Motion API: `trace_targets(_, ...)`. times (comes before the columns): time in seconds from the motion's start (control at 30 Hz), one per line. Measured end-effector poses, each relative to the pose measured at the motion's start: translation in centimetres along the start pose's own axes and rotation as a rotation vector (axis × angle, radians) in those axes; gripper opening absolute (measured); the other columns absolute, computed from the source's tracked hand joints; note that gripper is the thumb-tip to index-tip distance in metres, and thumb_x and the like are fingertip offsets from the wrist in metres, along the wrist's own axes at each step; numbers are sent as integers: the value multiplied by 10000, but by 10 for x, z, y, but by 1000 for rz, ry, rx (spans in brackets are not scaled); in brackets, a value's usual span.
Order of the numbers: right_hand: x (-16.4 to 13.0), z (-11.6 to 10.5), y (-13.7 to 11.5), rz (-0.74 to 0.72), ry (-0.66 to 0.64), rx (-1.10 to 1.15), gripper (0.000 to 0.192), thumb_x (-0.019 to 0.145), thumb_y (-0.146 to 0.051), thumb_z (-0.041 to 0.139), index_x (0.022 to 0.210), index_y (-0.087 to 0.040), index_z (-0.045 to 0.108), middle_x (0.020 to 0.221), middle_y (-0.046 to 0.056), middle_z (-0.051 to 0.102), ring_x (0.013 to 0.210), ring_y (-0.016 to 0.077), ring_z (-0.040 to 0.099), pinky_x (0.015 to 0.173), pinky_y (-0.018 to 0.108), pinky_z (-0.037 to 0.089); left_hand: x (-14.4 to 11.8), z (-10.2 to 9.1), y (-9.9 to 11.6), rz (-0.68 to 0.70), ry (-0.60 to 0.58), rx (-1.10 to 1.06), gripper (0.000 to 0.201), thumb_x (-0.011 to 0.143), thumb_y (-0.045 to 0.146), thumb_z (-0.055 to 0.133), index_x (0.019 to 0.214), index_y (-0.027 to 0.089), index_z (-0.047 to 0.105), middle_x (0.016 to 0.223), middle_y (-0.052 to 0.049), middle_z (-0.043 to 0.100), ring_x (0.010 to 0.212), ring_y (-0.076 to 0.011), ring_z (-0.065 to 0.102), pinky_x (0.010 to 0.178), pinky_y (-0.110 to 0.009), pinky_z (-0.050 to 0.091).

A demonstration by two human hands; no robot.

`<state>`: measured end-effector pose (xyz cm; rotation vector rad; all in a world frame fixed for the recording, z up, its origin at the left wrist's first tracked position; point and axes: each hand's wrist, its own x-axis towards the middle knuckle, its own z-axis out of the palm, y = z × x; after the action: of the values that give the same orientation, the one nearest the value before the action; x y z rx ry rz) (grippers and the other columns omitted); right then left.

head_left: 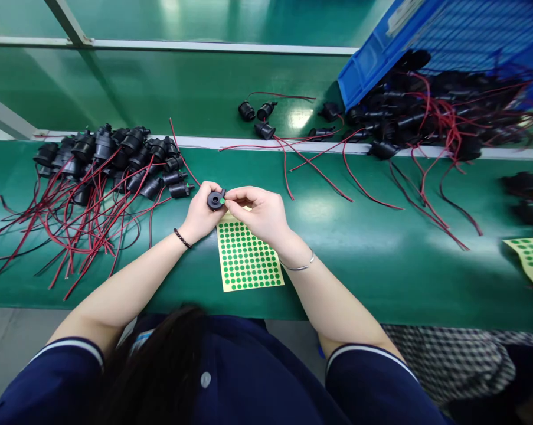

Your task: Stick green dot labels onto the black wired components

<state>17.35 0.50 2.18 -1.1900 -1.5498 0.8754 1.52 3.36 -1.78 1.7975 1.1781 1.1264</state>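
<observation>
Head view: the green benchtop [359, 277] left room right of the sticker sheet [251, 258], between trailing red wires [314, 169] and the near edge. Just beyond the sheet, the left hand [202, 211] was wrapped around a black part [212, 201], while the right hand's [265, 213] thumb and forefinger pinched together on a green dot [222, 201] at its rim.

Open bench [346, 265] right of the sticker sheet [251, 260], wired parts [103, 146] (a tangled barrier) leftward

Left hand [201, 213] curled, right hand [264, 215] pinching
</observation>
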Motion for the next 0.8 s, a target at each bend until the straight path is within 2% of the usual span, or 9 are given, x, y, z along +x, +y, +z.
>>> trace_targets(0.27, -1, 2, -1, -127, 40, -106, 91, 822, -192, 678, 844, -209, 764, 900, 22, 790, 799, 156, 742, 742, 274, 626, 0, -1, 6, -35, -8, -5, 249, 692, 195, 626, 866, 225, 450, 826, 38, 549, 738, -127, 527, 697, -262, 427)
trace_targets(0.53, -2, 1, 0, -176, 57, -160, 106, 839, -174, 659, 845, -207, 760, 891, 24, 795, 812, 163, 744, 756, 283, 615, 0, -1, 8, -61, -33, -4, 244, 704, 185, 622, 862, 226, 441, 829, 39, 547, 741, -124, 523, 701, -259, 425)
trace_targets(0.8, -3, 5, 1, -91, 102, -144, 82, 840, -213, 666, 836, -219, 748, 856, 8, 786, 775, 153, 733, 766, 281, 603, -1, -1, 8, -60, -63, 29, 243, 737, 218, 640, 872, 230, 438, 841, 37, 556, 744, -127, 534, 699, -260, 428)
